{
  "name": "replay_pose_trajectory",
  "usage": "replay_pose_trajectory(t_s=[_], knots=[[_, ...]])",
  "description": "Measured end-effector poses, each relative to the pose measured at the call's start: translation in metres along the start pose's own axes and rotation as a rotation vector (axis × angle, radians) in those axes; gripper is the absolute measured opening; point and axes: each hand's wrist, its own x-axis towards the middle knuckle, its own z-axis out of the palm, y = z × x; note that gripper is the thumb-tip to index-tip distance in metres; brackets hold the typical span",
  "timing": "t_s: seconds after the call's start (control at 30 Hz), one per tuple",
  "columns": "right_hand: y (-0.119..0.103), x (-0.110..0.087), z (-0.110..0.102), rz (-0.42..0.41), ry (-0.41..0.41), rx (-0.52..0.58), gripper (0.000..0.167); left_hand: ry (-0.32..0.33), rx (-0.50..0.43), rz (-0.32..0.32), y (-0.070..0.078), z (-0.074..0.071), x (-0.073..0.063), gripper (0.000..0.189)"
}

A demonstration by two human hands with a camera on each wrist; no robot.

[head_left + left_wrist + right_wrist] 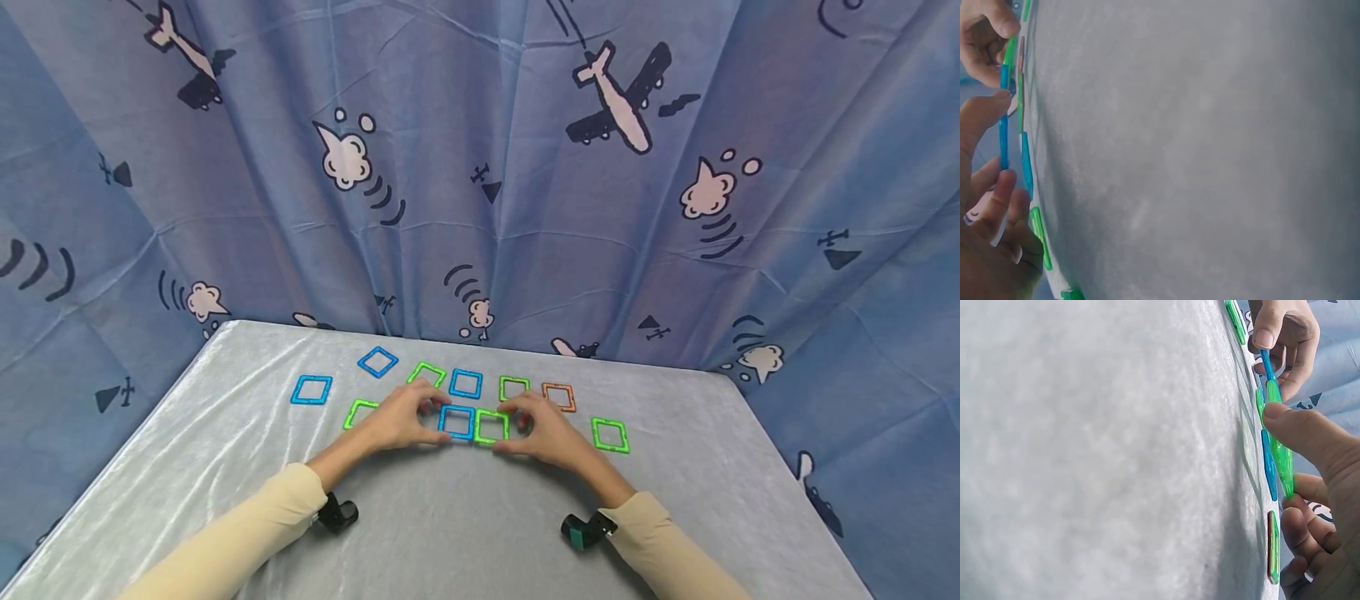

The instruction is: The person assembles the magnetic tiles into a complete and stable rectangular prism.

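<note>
My left hand pinches a blue square magnetic tile between thumb and fingers. Opposite it, my right hand holds a green square magnetic tile by its outer side in the same way. Both tiles are hollow frames, lying flat in line, and their inner edges meet. In the left wrist view the blue tile is seen edge-on, held above the table. The right wrist view shows the green tile also raised, with the thumb on its near edge.
Behind the hands lie more square tiles: blue, green and orange. Another green tile lies right; blue and green ones lie left. A pale cloth covers the table; a patterned curtain hangs behind.
</note>
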Motion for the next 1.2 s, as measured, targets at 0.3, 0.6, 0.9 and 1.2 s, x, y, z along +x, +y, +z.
replay_pose_trajectory(t_s=[0.3,0.6,0.9,1.2], knots=[[0.002,-0.001,0.001,-0.005,-0.015,0.004,0.053,-0.027,-0.001,-0.019,-0.003,0.006,0.001,0.052],[0.007,-0.006,0.003,-0.012,-0.024,0.012,0.051,-0.049,0.022,-0.024,0.001,0.010,0.002,0.052],[0.012,-0.009,0.004,0.023,-0.014,0.035,0.051,-0.063,0.034,-0.009,0.004,0.012,0.003,0.052],[0.013,-0.011,0.004,0.036,-0.003,0.037,0.051,-0.060,0.046,0.015,0.004,0.013,0.005,0.049]])
